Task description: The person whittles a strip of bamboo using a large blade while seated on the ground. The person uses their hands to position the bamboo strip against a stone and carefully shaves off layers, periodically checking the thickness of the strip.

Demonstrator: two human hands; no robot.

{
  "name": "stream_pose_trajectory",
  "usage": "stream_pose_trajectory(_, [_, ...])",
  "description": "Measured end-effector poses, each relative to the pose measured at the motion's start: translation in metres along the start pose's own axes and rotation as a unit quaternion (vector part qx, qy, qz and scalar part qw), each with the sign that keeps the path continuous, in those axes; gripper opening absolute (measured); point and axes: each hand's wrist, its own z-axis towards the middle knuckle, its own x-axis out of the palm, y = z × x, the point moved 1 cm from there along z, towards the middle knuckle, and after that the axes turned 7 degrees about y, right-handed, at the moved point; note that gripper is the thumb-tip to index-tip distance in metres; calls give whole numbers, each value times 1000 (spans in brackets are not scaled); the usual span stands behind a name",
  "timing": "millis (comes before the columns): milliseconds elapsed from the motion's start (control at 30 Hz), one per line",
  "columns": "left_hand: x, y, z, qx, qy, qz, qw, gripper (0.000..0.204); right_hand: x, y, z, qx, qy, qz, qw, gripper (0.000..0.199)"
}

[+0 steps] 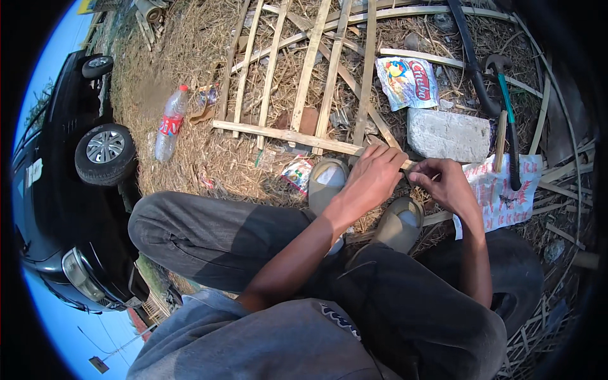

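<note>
A lattice of split bamboo strips lies on the ground before me, its near crosspiece, a bamboo strip, running across the ends of several upright slats. My left hand is closed over the right end of this strip. Just right of it, my right hand has thumb and fingers pinched together at the strip's tip; whatever they hold is hidden. Beyond the right hand sits a pale concrete block. A hammer with a green and black handle lies to its right, its grip over a red-printed white sheet carrying small dark pieces.
My sandals are just below my hands. A dark bar and a snack wrapper lie beyond the block. Left on the dry grass is a plastic bottle; farther left stands a black car. Loose bamboo strips lie at right.
</note>
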Motion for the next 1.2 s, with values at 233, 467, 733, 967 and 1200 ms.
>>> stream_pose_trajectory(233, [7,-7,-18,-74,-103,-5,992,50,32,-3,14,-28,-148,-68,986,23])
stream_pose_trajectory(467, [20,13,-26,-149,-117,60,980,58,46,-4,14,-70,-173,-326,927,20])
stream_pose_trajectory(733, [10,-54,-50,31,-300,20,953,47,26,48,-16,-196,-228,-397,867,36])
stream_pose_trajectory(967, [84,-11,-59,-302,-243,-325,862,69,-23,99,-43,-241,-291,-520,766,48])
stream_pose_trajectory(1200, [0,40,51,-277,-386,-245,845,82,-56,147,-52,-311,-350,-559,684,33])
